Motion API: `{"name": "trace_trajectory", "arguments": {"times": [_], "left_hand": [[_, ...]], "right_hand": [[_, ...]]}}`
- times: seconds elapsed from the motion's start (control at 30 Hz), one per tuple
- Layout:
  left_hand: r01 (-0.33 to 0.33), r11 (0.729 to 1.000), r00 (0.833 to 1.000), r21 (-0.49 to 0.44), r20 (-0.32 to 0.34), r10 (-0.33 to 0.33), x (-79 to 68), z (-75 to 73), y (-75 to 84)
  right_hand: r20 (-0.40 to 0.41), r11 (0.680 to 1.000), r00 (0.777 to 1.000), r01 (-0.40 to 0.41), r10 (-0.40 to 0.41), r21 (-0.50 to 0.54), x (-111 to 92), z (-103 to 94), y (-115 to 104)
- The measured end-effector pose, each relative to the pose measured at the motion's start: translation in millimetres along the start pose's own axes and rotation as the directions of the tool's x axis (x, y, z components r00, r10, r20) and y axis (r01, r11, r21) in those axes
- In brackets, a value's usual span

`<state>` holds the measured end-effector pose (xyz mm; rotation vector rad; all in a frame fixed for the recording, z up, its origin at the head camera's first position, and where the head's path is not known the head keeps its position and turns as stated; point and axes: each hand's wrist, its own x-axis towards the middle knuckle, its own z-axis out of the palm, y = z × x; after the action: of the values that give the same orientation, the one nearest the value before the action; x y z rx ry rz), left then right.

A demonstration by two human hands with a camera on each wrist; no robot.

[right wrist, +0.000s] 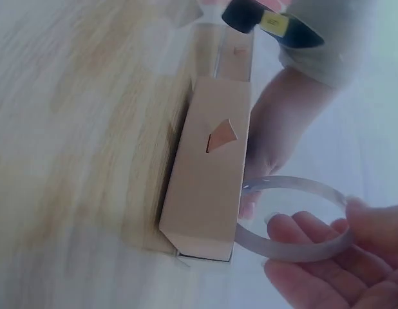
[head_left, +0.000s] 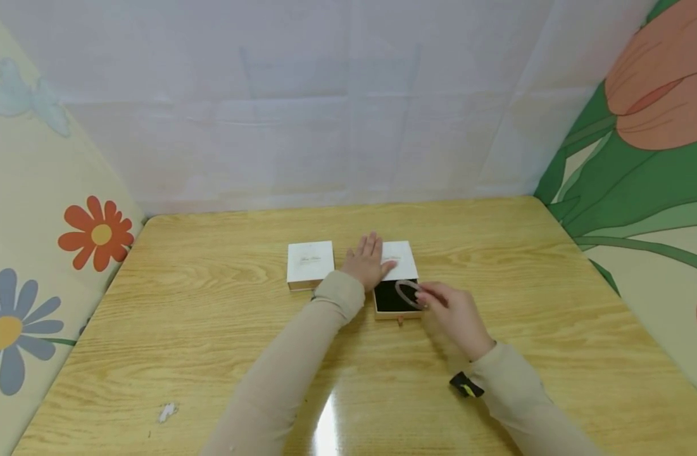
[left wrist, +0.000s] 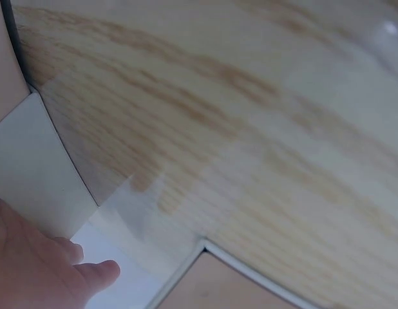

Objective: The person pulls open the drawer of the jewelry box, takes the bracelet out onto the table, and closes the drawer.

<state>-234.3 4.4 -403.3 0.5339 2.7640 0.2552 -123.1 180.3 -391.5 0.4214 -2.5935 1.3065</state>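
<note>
A drawer-style box (head_left: 402,258) with a white lid and printed lettering sits mid-table, its pinkish drawer (right wrist: 208,174) slid out toward me. Black lining (head_left: 387,299) shows inside, and a small ribbon tab (right wrist: 223,136) sticks out of the front. My left hand (head_left: 366,263) lies at the lid's left side, fingers extended forward and thumb across the top. Between thumb and fingers, my right hand (head_left: 453,313) pinches a pale translucent bangle (right wrist: 295,252), held tilted over the drawer's right part. Whether the bangle touches the lining I cannot tell.
A second white box (head_left: 310,261), closed, stands just left of my left hand. A white scrap or mark (head_left: 167,412) lies on the wooden table (head_left: 211,329) near its front left. A pale sheet (head_left: 337,145) hangs behind the table, with flower-printed panels at both sides.
</note>
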Motion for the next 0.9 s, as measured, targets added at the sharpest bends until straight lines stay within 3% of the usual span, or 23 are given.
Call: {"name": "trace_trajectory", "arguments": {"times": [0.2, 0.47, 0.9], "left_hand": [[0.003, 1.000, 1.000, 0.004, 0.013, -0.003, 3.0, 1.2, -0.6], [-0.004, 1.000, 1.000, 0.009, 0.015, 0.004, 2.5, 0.8, -1.3], [0.010, 1.000, 1.000, -0.002, 0.018, -0.010, 8.4, 4.4, -2.9]], "right_hand": [[-0.012, 0.981, 0.992, -0.126, 0.129, 0.146, 0.4, -3.5, 6.6], [0.009, 0.922, 0.956, -0.285, 0.293, 0.260, 0.3, -13.7, 8.8], [-0.048, 0.885, 0.938, -0.307, 0.344, 0.349, -3.1, -20.5, 21.0]]}}
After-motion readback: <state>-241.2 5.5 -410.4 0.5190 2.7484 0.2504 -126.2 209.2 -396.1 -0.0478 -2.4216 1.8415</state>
